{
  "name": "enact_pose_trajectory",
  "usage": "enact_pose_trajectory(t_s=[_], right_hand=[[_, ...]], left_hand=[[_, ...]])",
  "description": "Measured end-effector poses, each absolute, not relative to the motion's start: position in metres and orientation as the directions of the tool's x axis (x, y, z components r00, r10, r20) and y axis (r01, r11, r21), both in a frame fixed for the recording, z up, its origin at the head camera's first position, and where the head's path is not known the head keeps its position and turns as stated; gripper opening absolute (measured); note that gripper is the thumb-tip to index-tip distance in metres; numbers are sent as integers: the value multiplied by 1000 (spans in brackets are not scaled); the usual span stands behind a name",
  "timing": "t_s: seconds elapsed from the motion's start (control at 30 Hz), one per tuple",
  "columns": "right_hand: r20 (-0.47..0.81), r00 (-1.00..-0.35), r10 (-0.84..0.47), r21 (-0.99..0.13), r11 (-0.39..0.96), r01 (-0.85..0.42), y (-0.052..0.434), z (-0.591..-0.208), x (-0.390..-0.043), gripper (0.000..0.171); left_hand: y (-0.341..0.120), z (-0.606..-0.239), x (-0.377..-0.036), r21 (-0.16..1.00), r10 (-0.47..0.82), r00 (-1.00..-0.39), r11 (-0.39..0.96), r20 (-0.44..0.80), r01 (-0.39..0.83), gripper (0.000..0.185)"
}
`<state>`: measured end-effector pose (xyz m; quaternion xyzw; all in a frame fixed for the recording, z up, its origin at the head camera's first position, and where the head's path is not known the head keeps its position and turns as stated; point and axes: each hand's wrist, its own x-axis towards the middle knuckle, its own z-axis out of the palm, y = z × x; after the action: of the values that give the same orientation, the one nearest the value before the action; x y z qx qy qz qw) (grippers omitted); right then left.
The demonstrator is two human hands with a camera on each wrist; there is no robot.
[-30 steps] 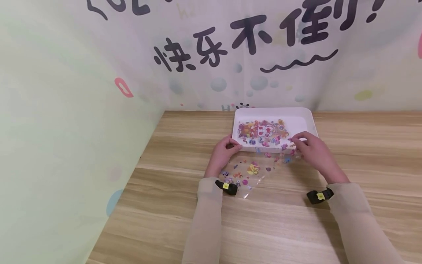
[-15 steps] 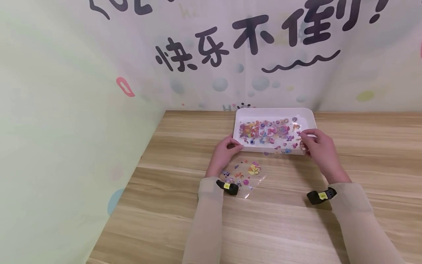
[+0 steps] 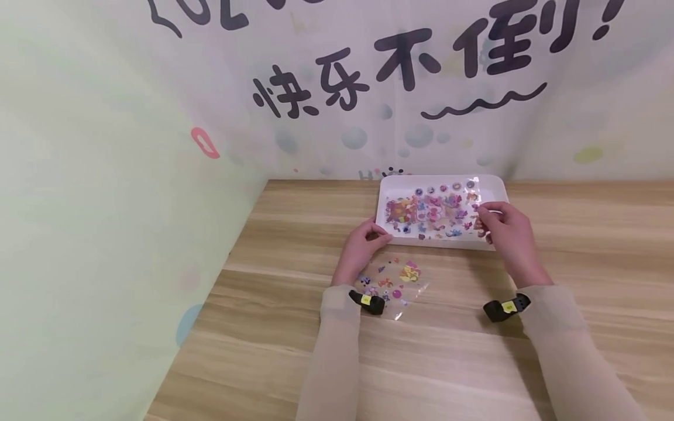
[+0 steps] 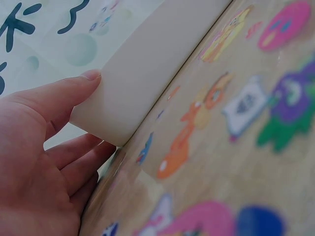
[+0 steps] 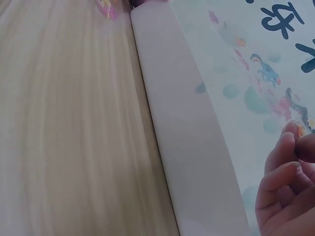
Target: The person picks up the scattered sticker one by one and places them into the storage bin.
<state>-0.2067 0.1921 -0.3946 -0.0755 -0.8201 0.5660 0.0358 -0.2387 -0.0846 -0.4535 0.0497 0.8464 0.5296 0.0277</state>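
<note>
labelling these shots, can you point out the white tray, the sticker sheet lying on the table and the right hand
white tray (image 3: 496,186): head view, bare far right corner of its rim.
sticker sheet on the table (image 3: 406,273): head view, the yellow and pink sticker near its middle.
right hand (image 3: 506,228): head view, back of the hand.

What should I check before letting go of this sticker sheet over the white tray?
1. Right hand pinches the clear sticker sheet at its edge: ok.
2. Left hand steadies the white tray at its near left corner: ok.
3. Sheet lies wholly within the tray's rim: cannot tell, the right edge is hidden by fingers.
4. Sheet lies flat on the stickers beneath: cannot tell.
5. Second sticker sheet lies on the table, apart from the tray: ok.
</note>
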Motion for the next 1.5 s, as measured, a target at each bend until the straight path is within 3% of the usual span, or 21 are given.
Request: enact_pose_trajectory(t_s=[0.73,1.1,1.37,1.5], right_hand=[[-51,-986,159,-947,306,98,167,-399,-242,47],[-113,-982,152,-948,279,152,153,-406,-254,58],[-108,-978,177,-958,244,150,146,-410,-259,52],[-115,-980,160,-944,290,158,145,-414,-262,51]], left_hand=[[-85,-456,-240,901,123,-992,430,6,59,16],[-83,-455,-238,904,122,-993,424,-5,47,14],[-84,-455,-238,901,119,-993,432,-4,48,13],[-85,-455,-238,899,118,-993,436,-2,50,13]])
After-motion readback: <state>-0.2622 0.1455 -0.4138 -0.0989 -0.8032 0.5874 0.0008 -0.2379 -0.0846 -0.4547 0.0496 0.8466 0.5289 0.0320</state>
